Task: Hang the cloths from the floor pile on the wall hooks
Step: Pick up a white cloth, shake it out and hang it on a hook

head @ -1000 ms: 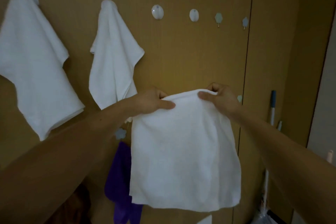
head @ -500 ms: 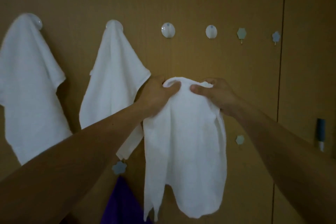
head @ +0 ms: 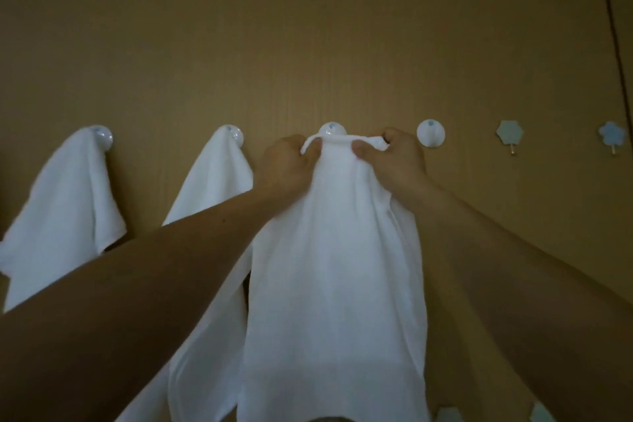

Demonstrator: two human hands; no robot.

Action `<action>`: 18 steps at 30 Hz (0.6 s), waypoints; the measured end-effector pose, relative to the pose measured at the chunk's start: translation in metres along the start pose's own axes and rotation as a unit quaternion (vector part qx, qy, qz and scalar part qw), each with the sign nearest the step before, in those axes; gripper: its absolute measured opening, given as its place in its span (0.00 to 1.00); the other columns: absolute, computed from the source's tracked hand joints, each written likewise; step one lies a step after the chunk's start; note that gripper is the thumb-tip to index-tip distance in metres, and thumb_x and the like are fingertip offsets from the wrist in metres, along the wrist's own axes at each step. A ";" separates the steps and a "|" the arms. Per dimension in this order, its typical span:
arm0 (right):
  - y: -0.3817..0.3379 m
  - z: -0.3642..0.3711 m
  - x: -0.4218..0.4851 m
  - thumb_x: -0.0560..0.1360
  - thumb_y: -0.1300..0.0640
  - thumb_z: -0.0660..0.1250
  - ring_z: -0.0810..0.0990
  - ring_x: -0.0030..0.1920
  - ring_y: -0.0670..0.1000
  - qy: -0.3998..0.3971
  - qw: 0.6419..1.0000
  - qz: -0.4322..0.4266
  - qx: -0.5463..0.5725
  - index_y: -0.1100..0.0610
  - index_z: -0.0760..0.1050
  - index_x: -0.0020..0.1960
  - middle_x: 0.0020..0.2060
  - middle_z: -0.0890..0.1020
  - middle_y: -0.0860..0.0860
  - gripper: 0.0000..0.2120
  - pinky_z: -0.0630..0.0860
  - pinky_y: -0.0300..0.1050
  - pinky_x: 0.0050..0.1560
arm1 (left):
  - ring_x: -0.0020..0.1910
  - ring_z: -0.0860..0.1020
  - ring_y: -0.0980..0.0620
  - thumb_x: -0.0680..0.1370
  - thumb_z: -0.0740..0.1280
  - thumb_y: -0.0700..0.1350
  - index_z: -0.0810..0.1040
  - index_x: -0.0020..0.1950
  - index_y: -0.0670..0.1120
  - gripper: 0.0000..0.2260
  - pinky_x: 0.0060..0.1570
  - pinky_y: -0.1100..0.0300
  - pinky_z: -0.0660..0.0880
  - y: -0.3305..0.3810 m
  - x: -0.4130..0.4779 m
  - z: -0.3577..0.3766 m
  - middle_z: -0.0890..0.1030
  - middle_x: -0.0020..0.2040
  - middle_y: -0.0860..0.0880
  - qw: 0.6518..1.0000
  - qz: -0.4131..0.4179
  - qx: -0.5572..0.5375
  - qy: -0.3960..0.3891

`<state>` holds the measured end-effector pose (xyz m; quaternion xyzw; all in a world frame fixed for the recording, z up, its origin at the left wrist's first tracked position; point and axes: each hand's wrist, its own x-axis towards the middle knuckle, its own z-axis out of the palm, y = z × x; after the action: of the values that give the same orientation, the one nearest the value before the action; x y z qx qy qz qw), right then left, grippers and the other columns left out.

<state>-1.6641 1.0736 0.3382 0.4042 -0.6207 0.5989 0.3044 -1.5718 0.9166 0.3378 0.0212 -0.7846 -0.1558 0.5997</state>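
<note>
A white cloth (head: 335, 284) hangs down from both my hands against the brown wall. My left hand (head: 284, 168) grips its top edge on the left, my right hand (head: 397, 161) pinches the top edge on the right. The stretched edge lies right at the third round white hook (head: 331, 128), whose top shows just above the cloth. Two more white cloths hang to the left: one (head: 61, 216) on the first hook (head: 101, 135), the other (head: 212, 188) on the second hook (head: 234, 135).
A bare round white hook (head: 430, 132) sits just right of my right hand. Further right are two small flower-shaped hooks (head: 510, 133) (head: 612, 134). A dark vertical seam (head: 613, 27) runs down the wall at the far right. More flower hooks (head: 448, 415) peek in at the bottom.
Both hands have lifted the cloth from below the hook row up to the third hook. The camera tilted up and closer, so the purple cloth below is out of view.
</note>
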 end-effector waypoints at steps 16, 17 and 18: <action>-0.003 0.022 0.079 0.73 0.45 0.69 0.80 0.47 0.54 0.043 0.987 0.034 -0.154 0.55 0.77 0.56 0.50 0.81 0.51 0.17 0.76 0.46 0.46 | 0.40 0.72 0.47 0.78 0.58 0.60 0.76 0.46 0.46 0.18 0.41 0.56 0.65 -0.028 0.084 0.014 0.76 0.43 0.48 0.986 -0.051 0.155 -0.021; -0.004 0.021 0.080 0.73 0.45 0.70 0.79 0.45 0.53 0.044 0.986 0.031 -0.156 0.55 0.77 0.53 0.48 0.81 0.51 0.16 0.75 0.45 0.44 | 0.41 0.72 0.47 0.78 0.58 0.60 0.76 0.47 0.45 0.19 0.42 0.56 0.66 -0.027 0.085 0.014 0.76 0.43 0.48 0.986 -0.053 0.159 -0.021; -0.004 0.021 0.081 0.72 0.45 0.70 0.79 0.43 0.52 0.043 0.986 0.032 -0.156 0.54 0.77 0.52 0.46 0.80 0.50 0.15 0.75 0.45 0.43 | 0.41 0.72 0.47 0.78 0.58 0.60 0.77 0.48 0.45 0.19 0.42 0.56 0.66 -0.026 0.084 0.013 0.75 0.43 0.48 0.985 -0.057 0.162 -0.022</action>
<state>-1.6980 1.0423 0.4083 0.3056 -0.7054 0.5208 0.3712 -1.6120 0.8763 0.4065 0.1592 -0.8099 -0.0612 0.5612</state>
